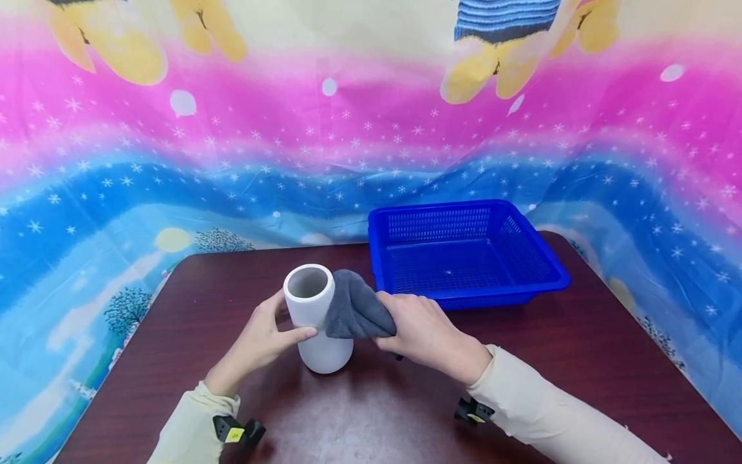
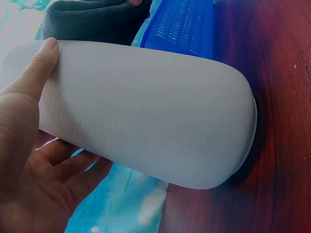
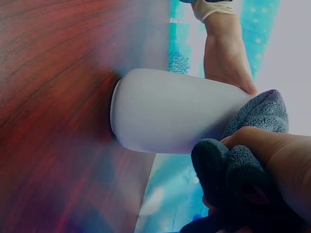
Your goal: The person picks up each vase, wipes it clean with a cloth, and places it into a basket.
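White vase (image 1: 315, 319) on dark wooden table (image 1: 522, 361), gripped by left hand (image 1: 261, 341); right hand (image 1: 426, 332) clutches grey cloth (image 1: 353, 309), hiding its three-o'clock flank.

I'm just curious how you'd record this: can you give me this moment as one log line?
left hand: holds white vase upright on table | right hand: presses grey cloth on vase neck | blue basket: empty

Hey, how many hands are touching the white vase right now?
2. The left hand grips the white vase by its neck; the right hand presses a gray cloth against its other side.
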`<action>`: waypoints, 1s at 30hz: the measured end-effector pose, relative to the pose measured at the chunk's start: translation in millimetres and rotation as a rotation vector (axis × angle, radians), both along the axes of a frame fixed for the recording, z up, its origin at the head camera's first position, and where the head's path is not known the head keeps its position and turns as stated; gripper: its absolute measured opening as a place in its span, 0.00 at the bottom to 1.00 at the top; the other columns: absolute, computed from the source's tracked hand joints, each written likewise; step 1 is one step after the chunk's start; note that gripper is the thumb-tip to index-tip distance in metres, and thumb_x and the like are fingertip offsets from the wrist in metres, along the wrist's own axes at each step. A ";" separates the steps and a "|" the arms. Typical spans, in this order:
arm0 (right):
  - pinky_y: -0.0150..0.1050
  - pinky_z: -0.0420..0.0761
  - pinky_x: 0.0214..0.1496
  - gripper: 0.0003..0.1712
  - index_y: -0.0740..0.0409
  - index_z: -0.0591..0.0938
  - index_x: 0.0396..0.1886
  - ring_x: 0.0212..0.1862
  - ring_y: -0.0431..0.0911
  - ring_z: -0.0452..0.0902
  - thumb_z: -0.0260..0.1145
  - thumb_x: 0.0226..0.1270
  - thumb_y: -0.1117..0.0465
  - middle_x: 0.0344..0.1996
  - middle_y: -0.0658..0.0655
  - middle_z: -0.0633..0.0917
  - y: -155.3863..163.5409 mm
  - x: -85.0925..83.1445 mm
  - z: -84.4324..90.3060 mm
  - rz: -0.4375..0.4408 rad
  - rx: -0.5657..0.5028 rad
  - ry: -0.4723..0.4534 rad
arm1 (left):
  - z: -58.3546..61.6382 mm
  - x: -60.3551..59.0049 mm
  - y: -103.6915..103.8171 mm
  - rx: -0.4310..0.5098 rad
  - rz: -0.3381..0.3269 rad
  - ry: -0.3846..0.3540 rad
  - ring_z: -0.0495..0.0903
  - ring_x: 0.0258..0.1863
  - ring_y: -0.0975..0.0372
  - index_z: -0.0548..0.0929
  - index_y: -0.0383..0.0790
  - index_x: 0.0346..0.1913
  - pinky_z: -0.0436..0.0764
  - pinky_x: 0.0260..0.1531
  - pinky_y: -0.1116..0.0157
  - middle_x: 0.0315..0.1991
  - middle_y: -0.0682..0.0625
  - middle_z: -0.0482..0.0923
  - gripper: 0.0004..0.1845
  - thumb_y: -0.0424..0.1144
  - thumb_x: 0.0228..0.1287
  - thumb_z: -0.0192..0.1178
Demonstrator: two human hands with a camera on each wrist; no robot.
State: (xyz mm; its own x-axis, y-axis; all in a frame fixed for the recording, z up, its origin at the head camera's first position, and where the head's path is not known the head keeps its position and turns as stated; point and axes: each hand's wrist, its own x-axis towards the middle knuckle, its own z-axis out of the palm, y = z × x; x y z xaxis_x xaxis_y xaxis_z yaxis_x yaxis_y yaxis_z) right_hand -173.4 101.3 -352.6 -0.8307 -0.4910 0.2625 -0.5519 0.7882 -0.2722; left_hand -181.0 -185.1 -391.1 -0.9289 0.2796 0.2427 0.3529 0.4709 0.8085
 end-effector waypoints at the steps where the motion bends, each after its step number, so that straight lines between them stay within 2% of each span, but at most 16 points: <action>1: 0.34 0.67 0.21 0.18 0.45 0.76 0.37 0.25 0.38 0.71 0.76 0.52 0.50 0.22 0.42 0.76 0.2 -0.1 -0.7 0.000 0.002 -0.003 | 0.3 0.0 0.2 0.002 -0.001 -0.001 0.83 0.57 0.49 0.71 0.42 0.69 0.82 0.56 0.46 0.59 0.43 0.82 0.39 0.42 0.56 0.76; 20: 0.35 0.69 0.24 0.19 0.45 0.77 0.39 0.25 0.39 0.71 0.77 0.53 0.51 0.25 0.42 0.77 -1.2 0.4 -9.0 0.007 0.013 -0.060 | -1.0 -2.0 -0.6 0.004 -0.008 0.025 0.84 0.56 0.51 0.72 0.41 0.68 0.83 0.56 0.49 0.58 0.44 0.82 0.37 0.41 0.56 0.76; 26: 0.35 0.68 0.23 0.19 0.46 0.77 0.37 0.24 0.39 0.70 0.77 0.52 0.51 0.23 0.42 0.76 -1.6 0.6 -11.3 0.007 0.017 -0.055 | -2.1 -2.4 -0.5 0.002 -0.002 0.023 0.84 0.56 0.52 0.72 0.42 0.68 0.83 0.56 0.54 0.58 0.45 0.83 0.37 0.41 0.57 0.76; 30: 0.34 0.66 0.21 0.18 0.46 0.76 0.35 0.22 0.38 0.68 0.77 0.52 0.51 0.21 0.42 0.74 -2.4 0.7 -15.0 0.010 0.013 -0.055 | -1.9 -1.7 -0.7 0.001 -0.003 0.016 0.84 0.57 0.52 0.72 0.41 0.68 0.83 0.56 0.53 0.58 0.44 0.83 0.37 0.41 0.57 0.75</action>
State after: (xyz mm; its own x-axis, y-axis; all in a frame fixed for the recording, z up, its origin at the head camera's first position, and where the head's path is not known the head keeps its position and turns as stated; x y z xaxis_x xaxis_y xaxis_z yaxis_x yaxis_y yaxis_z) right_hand -172.7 98.9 -367.6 -0.8386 -0.5026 0.2101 -0.5444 0.7863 -0.2922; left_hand -182.7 -185.8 -393.0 -0.9241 0.2817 0.2582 0.3674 0.4690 0.8032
